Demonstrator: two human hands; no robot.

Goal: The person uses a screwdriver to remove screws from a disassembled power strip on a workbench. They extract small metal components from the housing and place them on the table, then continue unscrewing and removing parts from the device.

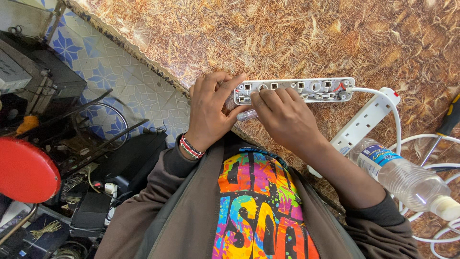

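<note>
An opened white power strip [306,89] lies on the brown patterned tabletop [297,38], its metal contacts and wires showing. My left hand [208,112] grips the strip's left end, thumb and fingers wrapped around it. My right hand [282,115] rests on the strip's near side, fingers closed on a clear-handled screwdriver [247,115] whose handle sticks out to the left. The tool's tip is hidden under my fingers.
The strip's white cover [366,122] lies to the right with a white cable [395,120] looping past it. A clear plastic water bottle [407,180] lies on its side. A dark-handled screwdriver [448,122] is at the right edge. Below left, clutter and a red round object [26,170] sit on the tiled floor.
</note>
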